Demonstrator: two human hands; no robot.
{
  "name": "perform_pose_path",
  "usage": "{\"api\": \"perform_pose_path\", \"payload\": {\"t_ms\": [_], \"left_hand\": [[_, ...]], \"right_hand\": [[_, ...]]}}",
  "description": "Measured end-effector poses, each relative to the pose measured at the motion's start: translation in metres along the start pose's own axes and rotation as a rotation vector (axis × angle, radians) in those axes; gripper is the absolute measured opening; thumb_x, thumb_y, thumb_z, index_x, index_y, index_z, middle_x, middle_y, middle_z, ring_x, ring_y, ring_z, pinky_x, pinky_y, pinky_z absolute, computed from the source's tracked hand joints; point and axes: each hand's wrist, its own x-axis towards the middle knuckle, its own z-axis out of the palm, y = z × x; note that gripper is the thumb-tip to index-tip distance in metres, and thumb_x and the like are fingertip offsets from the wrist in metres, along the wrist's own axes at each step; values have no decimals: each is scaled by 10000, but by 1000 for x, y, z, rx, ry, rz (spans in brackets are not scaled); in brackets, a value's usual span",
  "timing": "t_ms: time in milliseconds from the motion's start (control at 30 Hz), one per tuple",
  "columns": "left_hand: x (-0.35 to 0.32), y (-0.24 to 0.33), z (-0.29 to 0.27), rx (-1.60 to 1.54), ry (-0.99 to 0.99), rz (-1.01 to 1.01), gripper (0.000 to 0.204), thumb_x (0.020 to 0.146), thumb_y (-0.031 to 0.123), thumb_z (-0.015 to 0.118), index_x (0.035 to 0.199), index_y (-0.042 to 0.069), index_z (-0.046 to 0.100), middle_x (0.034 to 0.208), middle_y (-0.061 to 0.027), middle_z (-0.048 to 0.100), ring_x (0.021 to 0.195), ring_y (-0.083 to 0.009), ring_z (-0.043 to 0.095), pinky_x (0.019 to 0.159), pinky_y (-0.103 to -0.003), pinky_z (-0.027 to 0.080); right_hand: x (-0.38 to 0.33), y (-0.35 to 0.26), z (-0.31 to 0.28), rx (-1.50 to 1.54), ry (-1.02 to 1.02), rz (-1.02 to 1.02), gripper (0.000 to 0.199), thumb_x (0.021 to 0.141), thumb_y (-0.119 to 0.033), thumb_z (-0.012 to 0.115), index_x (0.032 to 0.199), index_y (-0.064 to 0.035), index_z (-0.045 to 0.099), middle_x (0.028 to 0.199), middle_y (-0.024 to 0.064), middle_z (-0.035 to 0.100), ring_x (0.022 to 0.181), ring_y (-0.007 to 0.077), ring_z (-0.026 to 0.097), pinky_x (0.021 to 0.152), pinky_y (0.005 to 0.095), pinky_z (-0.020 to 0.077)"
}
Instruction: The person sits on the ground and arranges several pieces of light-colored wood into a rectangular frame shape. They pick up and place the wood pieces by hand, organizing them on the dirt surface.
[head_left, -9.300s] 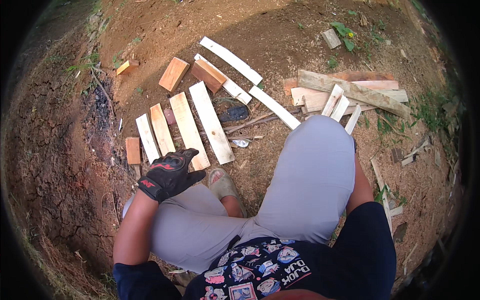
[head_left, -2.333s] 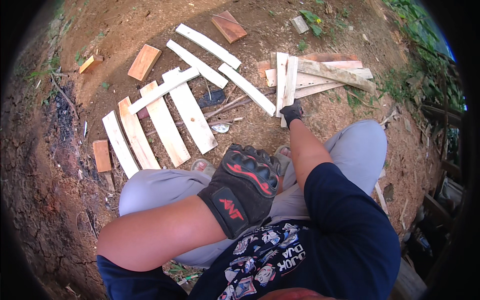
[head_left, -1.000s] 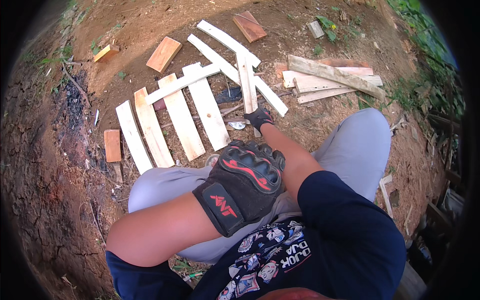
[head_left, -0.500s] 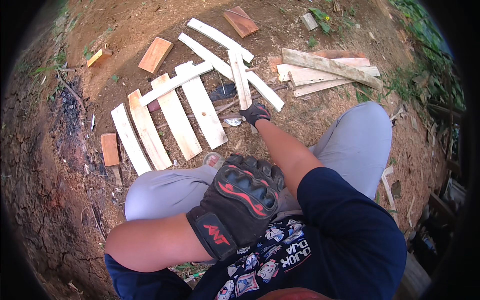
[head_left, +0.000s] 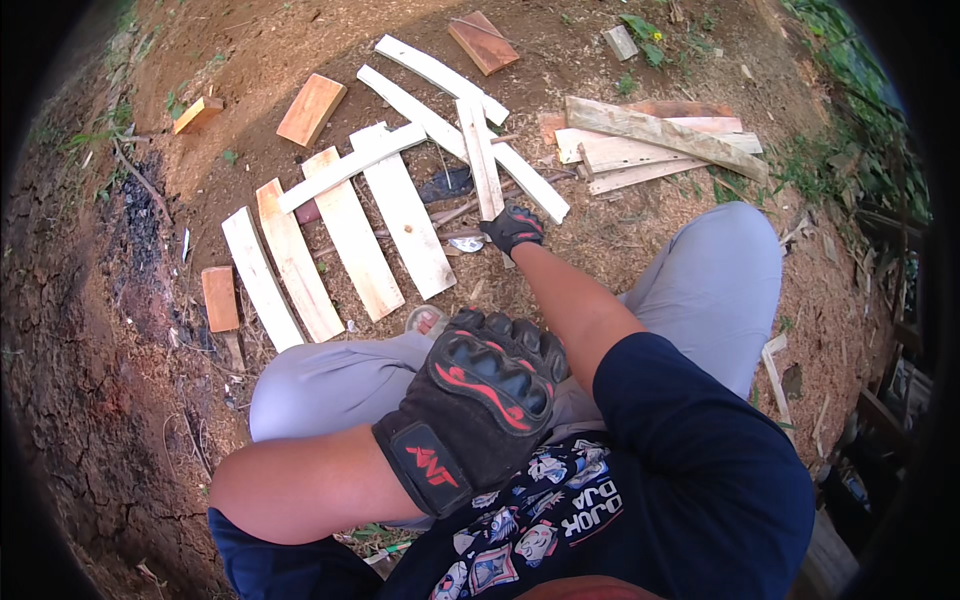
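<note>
Item, one narrow pale slat (head_left: 480, 155): lying on the bare earth ahead of my knees, its far end crossing a long white strip (head_left: 465, 140), its near end under my right hand (head_left: 512, 228). The grip is at the end, I judge, so the whole length can be swung or dragged from one point.

Item, right hand, black glove: arm stretched forward, fingers curled down over the slat's near end; closed on it as far as I can see, though the glove hides the fingertips.

Item, left hand (head_left: 490, 385), black glove with red markings: resting on my left knee (head_left: 330, 385), fingers bent loosely, holding nothing. It looks to be bracing me while I lean out.

Item, three wide boards (head_left: 350, 240) laid side by side to the left, with a thin batten (head_left: 350, 165) lying across their far ends.

Item, a heap of longer rough planks (head_left: 660, 140) to the right, well apart from the row.

Item, short reddish offcuts: one block (head_left: 312, 95) beyond the row, a smaller one (head_left: 219, 298) at its near left.

Item, a dark object (head_left: 447, 185) on the dirt between the boards and the slat; kind not clear.
</note>
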Motion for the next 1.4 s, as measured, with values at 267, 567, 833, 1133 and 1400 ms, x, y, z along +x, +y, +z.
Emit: {"api": "perform_pose_path", "payload": {"t_ms": [267,567,833,1133,1400], "left_hand": [[0,2,0,19,-1,-9,484,848,342,713,1212,23,736,1043,-167,721,971,-356,712,894,-472,568],[1,-1,1,-12,19,1,530,849,357,717,1257,19,732,1081,-170,723,1010,-352,711,911,-469,572],[2,0,2,-23,-12,-2,532,849,358,715,1259,20,732,1086,-171,724,1013,-351,711,913,-468,573],[2,0,2,-28,-29,-7,533,850,360,714,1261,21,733,1091,-173,724,1015,-351,711,915,-466,573],[1,-1,2,-32,-55,-20,534,851,361,713,1262,22,734,1096,-174,725,1017,-351,712,917,-465,574]], "right_hand": [[3,-3,5,-15,9,12,734,849,-625,795,1373,-122,687,1375,152,711,1284,338,685,1069,486,541],[12,4,10,-66,13,10,791,861,-671,755,1421,-116,691,1406,162,710,1287,337,687,1071,485,555],[11,3,7,-70,-5,6,786,866,-674,751,1431,-131,688,1409,159,708,1289,341,686,1069,485,555],[16,6,8,-76,-40,3,822,868,-688,734,1480,-146,655,1423,148,700,1307,346,673,1088,502,537],[8,3,2,-53,-54,-3,809,867,-691,726,1483,-172,657,1431,148,694,1313,348,668,1095,506,531]]}}
